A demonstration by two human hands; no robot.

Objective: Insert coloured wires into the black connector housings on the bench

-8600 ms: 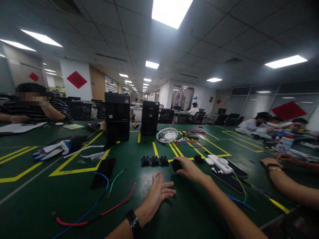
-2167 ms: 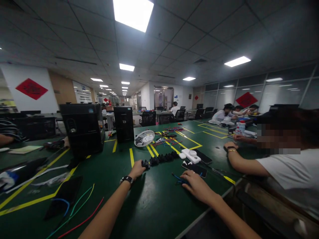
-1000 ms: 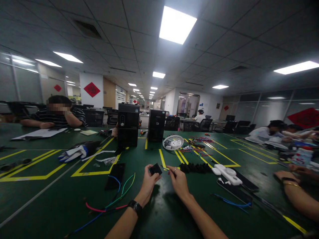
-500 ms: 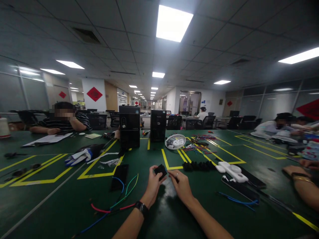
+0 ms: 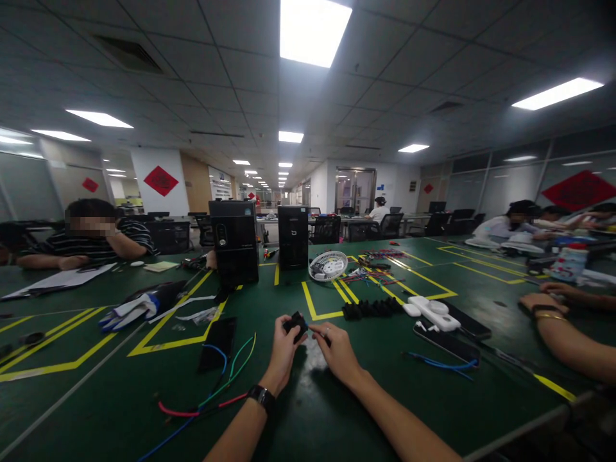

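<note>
Over the green tabletop (image 5: 312, 423), between coloured wires (image 5: 198, 409) and blue wires (image 5: 443, 366), there's elbow room, table edge (image 5: 529, 425) slanting off lower right. Left hand (image 5: 283, 345) grips a small black block (image 5: 294, 323) up off the surface; right hand (image 5: 339, 348), fingers pinched narrow just beside it, hold too small to tell.

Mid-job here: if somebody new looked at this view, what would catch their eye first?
Probably the two black computer towers standing upright on the green table, beyond the hands and left of the white basket. Nearer, the left hand holds a small black block, with the right hand close beside it. Bright yellow tape marks outlines across the tabletop.
</note>
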